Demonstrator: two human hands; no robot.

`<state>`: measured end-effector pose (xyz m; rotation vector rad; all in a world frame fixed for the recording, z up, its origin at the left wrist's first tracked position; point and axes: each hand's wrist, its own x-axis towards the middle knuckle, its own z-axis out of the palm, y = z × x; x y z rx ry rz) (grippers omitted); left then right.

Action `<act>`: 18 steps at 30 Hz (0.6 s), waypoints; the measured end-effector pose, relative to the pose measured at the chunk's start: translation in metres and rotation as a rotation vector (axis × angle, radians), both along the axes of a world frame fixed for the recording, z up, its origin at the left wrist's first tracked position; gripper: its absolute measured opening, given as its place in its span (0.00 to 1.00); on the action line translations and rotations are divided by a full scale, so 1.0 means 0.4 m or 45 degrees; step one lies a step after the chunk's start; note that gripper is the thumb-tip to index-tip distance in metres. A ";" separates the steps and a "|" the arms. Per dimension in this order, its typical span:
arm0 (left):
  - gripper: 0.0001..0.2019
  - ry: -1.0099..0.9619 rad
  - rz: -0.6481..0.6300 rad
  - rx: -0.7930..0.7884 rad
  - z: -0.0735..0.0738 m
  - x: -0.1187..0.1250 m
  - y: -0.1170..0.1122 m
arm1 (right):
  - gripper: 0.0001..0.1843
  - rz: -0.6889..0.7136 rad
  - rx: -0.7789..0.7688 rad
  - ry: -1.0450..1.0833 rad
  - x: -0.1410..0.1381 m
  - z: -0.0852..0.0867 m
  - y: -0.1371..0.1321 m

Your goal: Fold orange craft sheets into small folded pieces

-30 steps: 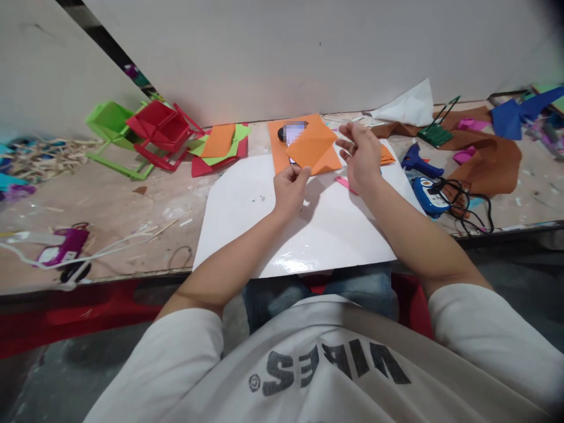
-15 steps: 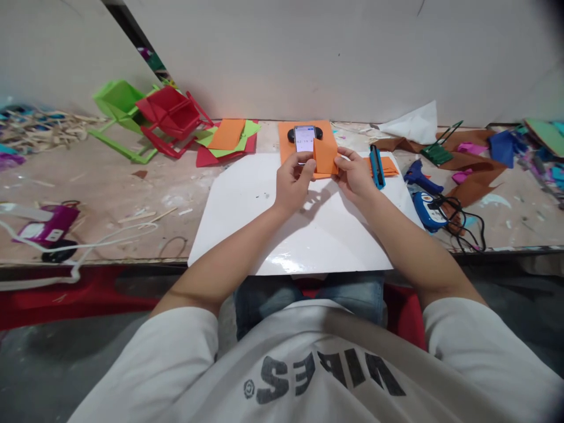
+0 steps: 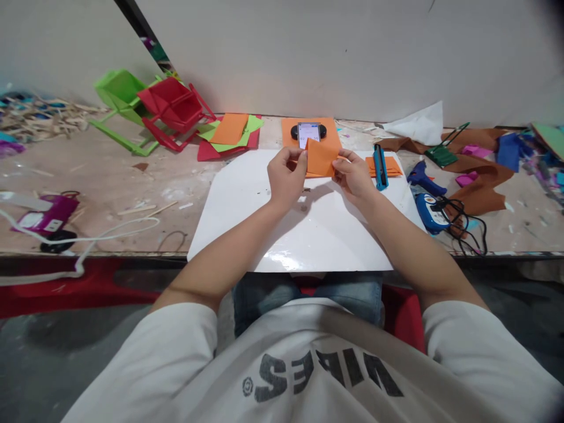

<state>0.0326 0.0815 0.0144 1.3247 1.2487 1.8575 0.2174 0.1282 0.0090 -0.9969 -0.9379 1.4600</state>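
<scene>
Both hands hold a folded piece of orange paper (image 3: 321, 157) above the far edge of a white sheet (image 3: 304, 226). My left hand (image 3: 285, 176) pinches its left edge with thumb and fingers. My right hand (image 3: 355, 174) pinches its right edge. Just behind the paper a phone (image 3: 308, 133) stands on a larger orange sheet (image 3: 288, 128). A blue utility knife (image 3: 379, 166) lies right of my right hand, on more orange paper (image 3: 390, 165).
Red and green paper chairs (image 3: 170, 111) lie at the back left beside stacked coloured sheets (image 3: 229, 135). A blue glue gun (image 3: 425, 197) with black cable, brown paper (image 3: 482, 176) and scraps crowd the right. A purple device (image 3: 44, 214) with white cord sits left.
One second ago only my left hand held the paper, unfolded wider, and my right hand hovered open. Now both hands pinch the paper, folded smaller and drawn closer over the white sheet.
</scene>
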 end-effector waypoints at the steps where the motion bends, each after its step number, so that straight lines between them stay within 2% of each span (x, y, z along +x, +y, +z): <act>1: 0.14 0.004 0.012 0.009 0.002 -0.001 -0.001 | 0.30 0.016 0.015 -0.006 0.000 -0.001 -0.002; 10: 0.19 0.004 0.025 0.060 0.010 0.001 -0.016 | 0.47 0.099 0.084 0.058 -0.007 -0.004 -0.013; 14: 0.24 -0.049 -0.086 0.106 0.008 0.001 -0.012 | 0.48 0.099 0.109 0.056 -0.005 -0.014 -0.009; 18: 0.28 -0.121 -0.179 -0.011 0.010 0.001 -0.002 | 0.47 0.049 0.170 0.070 -0.007 -0.023 -0.002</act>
